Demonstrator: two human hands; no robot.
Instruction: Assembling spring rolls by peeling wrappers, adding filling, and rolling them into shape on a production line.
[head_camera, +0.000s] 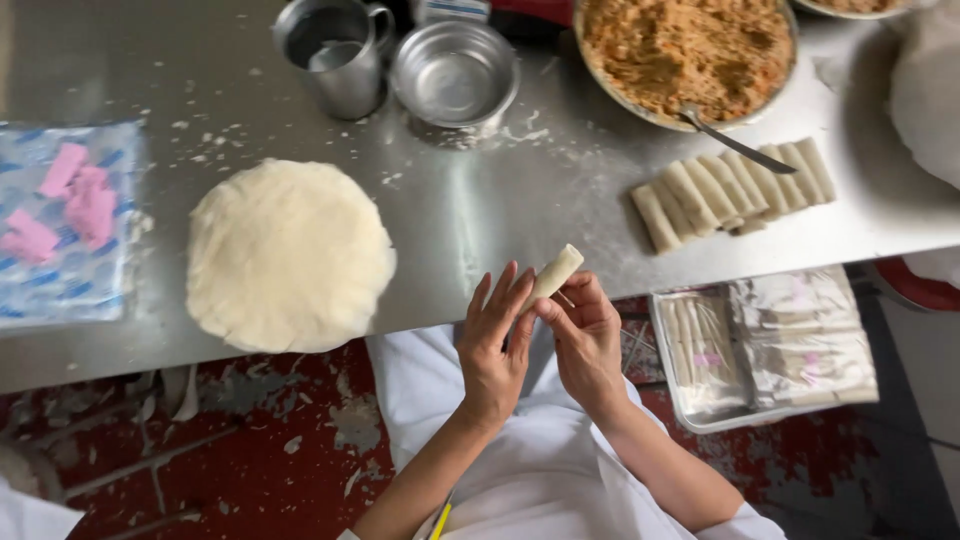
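Both hands hold one small pale rolled pastry (555, 273) just off the near edge of the steel table (480, 205). My left hand (493, 345) has its fingers fairly straight against the roll's side. My right hand (585, 335) pinches the roll's lower end between thumb and fingers. A round stack of thin dough wrappers (288, 255) lies on the table to the left. A row of finished rolls (735, 190) lies on the table to the right.
A large bowl of shredded orange-brown filling (690, 50) with a spoon (725, 132) stands at the back. Beside it sit a small steel bowl (455, 75) and a steel mug (335, 50). Pink pieces on a plastic sheet (65, 215) lie far left. A tray of wrapped packs (765, 345) sits below right.
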